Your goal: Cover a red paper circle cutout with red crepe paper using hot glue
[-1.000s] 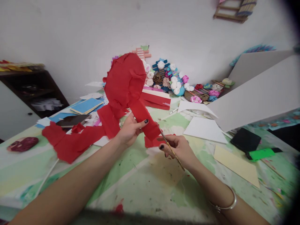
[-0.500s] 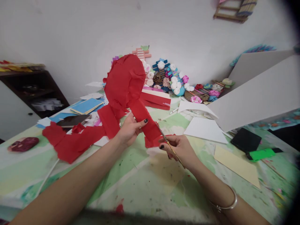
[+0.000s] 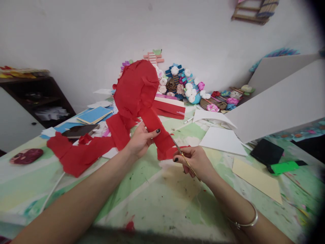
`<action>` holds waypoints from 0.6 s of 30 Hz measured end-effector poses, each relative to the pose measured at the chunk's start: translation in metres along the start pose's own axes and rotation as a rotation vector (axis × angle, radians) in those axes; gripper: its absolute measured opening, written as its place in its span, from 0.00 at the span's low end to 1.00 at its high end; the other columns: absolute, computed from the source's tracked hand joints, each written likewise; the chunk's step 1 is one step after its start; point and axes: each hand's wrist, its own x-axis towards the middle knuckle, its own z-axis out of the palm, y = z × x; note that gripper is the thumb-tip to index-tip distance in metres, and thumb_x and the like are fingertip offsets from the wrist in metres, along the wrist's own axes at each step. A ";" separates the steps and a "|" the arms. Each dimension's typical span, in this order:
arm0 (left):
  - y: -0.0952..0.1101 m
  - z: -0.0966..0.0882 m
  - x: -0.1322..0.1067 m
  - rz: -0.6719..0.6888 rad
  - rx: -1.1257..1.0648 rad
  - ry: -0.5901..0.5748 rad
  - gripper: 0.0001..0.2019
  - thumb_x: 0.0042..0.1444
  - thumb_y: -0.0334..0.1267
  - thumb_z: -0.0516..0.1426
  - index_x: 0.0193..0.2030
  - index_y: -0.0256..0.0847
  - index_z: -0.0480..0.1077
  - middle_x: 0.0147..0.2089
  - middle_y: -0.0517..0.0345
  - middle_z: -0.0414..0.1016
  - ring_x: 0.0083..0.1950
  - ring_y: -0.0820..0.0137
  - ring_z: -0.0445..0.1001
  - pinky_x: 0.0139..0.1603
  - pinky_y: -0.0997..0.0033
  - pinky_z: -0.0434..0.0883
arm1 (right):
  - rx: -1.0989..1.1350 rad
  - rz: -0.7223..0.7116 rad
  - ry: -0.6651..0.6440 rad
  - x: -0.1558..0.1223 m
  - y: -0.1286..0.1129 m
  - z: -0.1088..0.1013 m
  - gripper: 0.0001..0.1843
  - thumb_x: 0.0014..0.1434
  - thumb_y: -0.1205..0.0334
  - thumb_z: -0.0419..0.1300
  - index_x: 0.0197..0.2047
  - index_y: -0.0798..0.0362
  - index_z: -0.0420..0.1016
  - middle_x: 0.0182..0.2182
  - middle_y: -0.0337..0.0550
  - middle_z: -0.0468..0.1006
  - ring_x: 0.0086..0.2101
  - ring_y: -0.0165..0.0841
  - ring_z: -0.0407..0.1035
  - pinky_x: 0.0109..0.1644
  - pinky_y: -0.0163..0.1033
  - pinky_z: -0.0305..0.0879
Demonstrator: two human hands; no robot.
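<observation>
My left hand (image 3: 142, 139) pinches a strip of red crepe paper (image 3: 157, 134) between thumb and fingers. The strip hangs down from a rounded red paper-covered shape (image 3: 137, 86) just above the hand. In my right hand (image 3: 195, 162) is a pair of scissors (image 3: 186, 160) with gold-coloured handles, its blades lying at the right edge of the strip. A second red piece (image 3: 165, 154) shows below and behind the strip near the blades. More crumpled red paper (image 3: 81, 156) lies on the table left of my left hand.
Blue cards (image 3: 94, 115) and a dark tablet-like object (image 3: 80, 131) lie on the left, near a maroon pouch (image 3: 26, 156). Paper-flower crafts (image 3: 189, 84) stand against the wall. White sheets (image 3: 223, 140), a cream card (image 3: 257, 179) and a green object (image 3: 284, 167) are on the right.
The scissor blades have closed up somewhat at the strip's right edge, with the right fingers drawing in slightly. The left hand and the red shape hold almost the same place.
</observation>
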 end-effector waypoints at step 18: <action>0.001 0.002 -0.002 -0.045 -0.050 -0.092 0.21 0.40 0.26 0.68 0.41 0.42 0.67 0.35 0.63 0.77 0.36 0.72 0.75 0.38 0.71 0.73 | -0.398 -0.281 0.229 -0.004 0.003 0.004 0.23 0.49 0.42 0.65 0.33 0.55 0.81 0.16 0.34 0.62 0.21 0.26 0.52 0.25 0.33 0.48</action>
